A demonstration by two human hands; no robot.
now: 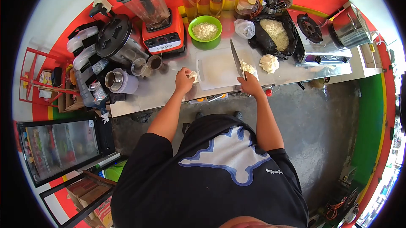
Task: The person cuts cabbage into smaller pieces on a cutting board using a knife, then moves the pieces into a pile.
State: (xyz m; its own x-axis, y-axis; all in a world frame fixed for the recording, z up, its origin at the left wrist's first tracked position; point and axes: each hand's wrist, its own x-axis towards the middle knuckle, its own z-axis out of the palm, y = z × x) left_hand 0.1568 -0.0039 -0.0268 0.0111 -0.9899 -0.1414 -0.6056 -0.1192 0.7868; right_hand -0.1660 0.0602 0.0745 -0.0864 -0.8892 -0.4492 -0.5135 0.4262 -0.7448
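My right hand is wrapped round the handle of a large kitchen knife, its blade pointing away toward the back of the counter. Between the fingers of my left hand is a pale, whitish piece of food, at the left edge of the white cutting board. Small chopped pale pieces lie on the board's right side, beside the knife. To the right of the board sits a cream-coloured, lumpy piece. Behind the board a green bowl holds more chopped pale food.
A red blender stands at the back left, near three pump bottles. Farther right are a black plastic bag with shredded pale food, a gas stove and a metal pot. Cups stand left of my left hand.
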